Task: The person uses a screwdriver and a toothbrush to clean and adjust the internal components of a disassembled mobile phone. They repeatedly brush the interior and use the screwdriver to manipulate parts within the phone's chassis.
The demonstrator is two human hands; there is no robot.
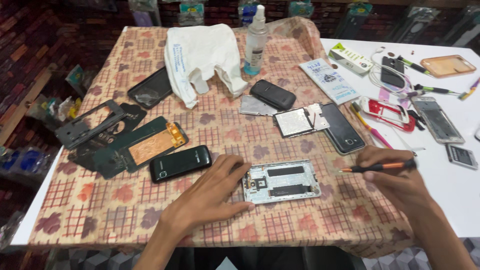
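Head view: left hand (212,192) flat, fingers spread, pinning opened phone frame (281,181) on tablecloth (100,210), long axis left-right. Right hand (395,180) pinching orange screwdriver (380,167), tip pointing left twd frame.

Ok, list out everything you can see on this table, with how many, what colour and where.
opened phone frame: 1, silver, front centre, under the left hand
screwdriver: 1, orange and black, in the right hand
small phone: 1, black, left of the frame
phone panels: several, dark, one with a copper sheet, left side
plastic bag: 1, white, back centre
spray bottle: 1, clear, back centre
black phones: 2, middle and right of middle
red phone frame: 1, right
tablecloth: 1, checked, floral
left hand: on the frame's left end
right hand: grips the screwdriver
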